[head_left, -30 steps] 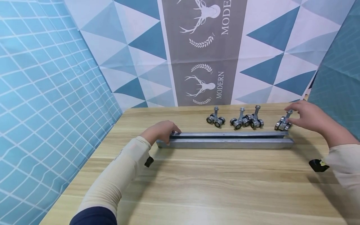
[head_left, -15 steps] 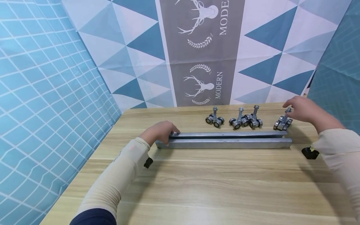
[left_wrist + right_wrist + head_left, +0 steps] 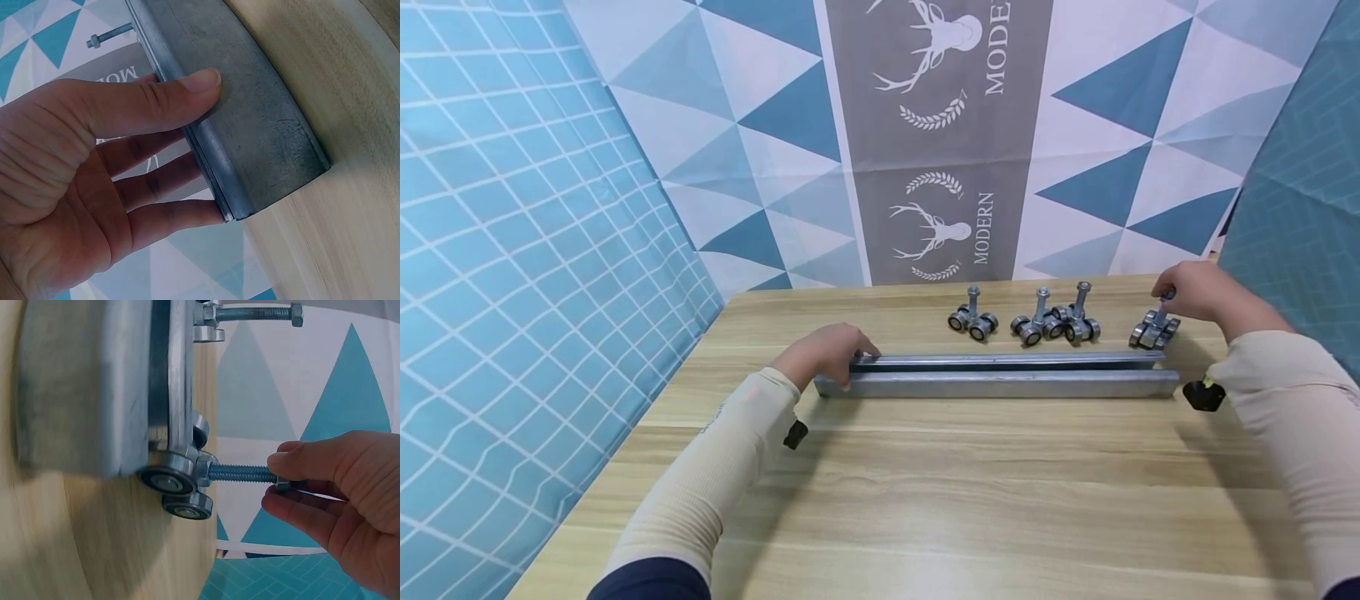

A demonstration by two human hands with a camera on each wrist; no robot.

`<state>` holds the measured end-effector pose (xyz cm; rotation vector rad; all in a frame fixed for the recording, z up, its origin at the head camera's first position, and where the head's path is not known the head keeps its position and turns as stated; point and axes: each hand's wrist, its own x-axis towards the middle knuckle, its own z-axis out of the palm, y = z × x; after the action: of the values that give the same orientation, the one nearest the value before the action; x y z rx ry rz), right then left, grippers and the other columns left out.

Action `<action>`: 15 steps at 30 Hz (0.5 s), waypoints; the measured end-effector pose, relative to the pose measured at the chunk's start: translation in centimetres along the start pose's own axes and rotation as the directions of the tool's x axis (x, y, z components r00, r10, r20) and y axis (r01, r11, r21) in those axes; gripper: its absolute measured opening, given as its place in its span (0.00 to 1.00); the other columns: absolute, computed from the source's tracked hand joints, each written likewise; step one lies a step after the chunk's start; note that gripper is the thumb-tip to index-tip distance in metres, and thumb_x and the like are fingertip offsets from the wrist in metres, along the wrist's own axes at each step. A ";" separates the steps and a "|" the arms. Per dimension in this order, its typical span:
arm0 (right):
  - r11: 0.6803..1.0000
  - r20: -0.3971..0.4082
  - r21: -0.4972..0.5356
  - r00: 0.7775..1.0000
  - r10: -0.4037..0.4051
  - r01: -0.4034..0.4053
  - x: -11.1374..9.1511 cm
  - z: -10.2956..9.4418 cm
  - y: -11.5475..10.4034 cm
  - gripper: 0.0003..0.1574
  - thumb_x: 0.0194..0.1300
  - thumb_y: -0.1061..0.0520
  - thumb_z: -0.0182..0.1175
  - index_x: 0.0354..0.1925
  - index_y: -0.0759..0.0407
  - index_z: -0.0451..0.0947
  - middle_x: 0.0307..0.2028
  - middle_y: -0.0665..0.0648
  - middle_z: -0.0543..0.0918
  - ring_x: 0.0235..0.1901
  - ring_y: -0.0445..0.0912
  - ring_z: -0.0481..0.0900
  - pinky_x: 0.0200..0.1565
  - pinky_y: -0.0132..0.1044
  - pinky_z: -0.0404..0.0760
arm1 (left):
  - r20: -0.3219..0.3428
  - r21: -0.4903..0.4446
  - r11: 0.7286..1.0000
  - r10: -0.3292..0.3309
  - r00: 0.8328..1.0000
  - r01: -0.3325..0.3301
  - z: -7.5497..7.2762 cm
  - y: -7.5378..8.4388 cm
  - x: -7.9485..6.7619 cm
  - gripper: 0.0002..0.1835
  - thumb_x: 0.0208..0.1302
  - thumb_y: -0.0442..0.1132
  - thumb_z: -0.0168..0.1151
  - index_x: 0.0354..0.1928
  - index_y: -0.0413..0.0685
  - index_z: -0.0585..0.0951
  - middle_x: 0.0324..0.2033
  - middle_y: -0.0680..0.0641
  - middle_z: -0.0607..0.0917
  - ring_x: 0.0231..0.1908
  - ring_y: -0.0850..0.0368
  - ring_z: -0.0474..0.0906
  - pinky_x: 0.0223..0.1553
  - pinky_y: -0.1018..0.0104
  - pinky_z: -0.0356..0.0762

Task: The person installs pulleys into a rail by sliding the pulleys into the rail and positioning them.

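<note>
Two grey metal channel rails lie side by side across the table, a front rail point(image 3: 1000, 384) and a rear rail point(image 3: 1015, 360). My left hand point(image 3: 826, 354) grips their left ends, its thumb point(image 3: 203, 80) on the front rail's face and its fingers behind. At the right, my right hand point(image 3: 1201, 293) pinches the head end of the threaded bolt of a wheeled trolley roller point(image 3: 1152, 328). In the right wrist view, thumb and fingers close on the bolt's tip point(image 3: 282, 483), while the roller's wheels point(image 3: 167, 481) sit low beside the rails' ends.
Behind the rails stand more trolley rollers: one alone point(image 3: 973, 319) and a pair close together, a left one point(image 3: 1033, 327) and a right one point(image 3: 1081, 322). The wooden table point(image 3: 970, 500) ends at a patterned cloth backdrop point(image 3: 775, 167). A blue checked cloth point(image 3: 512, 250) hangs along the left.
My right hand first moved off the right-hand roller's bolt, then came back and now pinches its top. The right forearm has swung inward to the left. My left hand stays put on the rails.
</note>
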<state>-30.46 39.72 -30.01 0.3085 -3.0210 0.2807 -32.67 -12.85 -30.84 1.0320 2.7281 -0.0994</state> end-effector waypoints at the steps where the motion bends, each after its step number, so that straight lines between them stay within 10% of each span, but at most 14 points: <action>1: 1.000 0.002 0.009 1.000 0.005 -0.005 0.1 0.0 0.1 0.11 0.55 0.71 0.61 0.38 0.79 0.80 0.33 0.71 0.81 0.32 0.60 0.79 0.37 0.57 0.77 | -0.002 -0.001 1.000 0.002 1.000 -0.002 0.0 0.0 0.0 0.38 0.42 0.27 0.78 0.60 0.48 0.80 0.55 0.47 0.82 0.51 0.51 0.78 0.53 0.58 0.75; 15: 0.980 -0.015 0.174 0.994 0.105 -0.101 0.3 0.4 0.7 0.08 0.56 0.69 0.61 0.32 0.76 0.81 0.27 0.65 0.81 0.29 0.57 0.77 0.33 0.54 0.77 | 0.000 -0.007 1.000 -0.028 1.000 0.028 0.0 0.2 -0.3 0.37 0.42 0.26 0.78 0.61 0.49 0.80 0.55 0.48 0.82 0.51 0.51 0.78 0.53 0.58 0.75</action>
<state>-30.88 40.29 -30.53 0.1595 -2.9982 0.5530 -32.37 -12.90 -30.78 0.9919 2.7420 -0.0940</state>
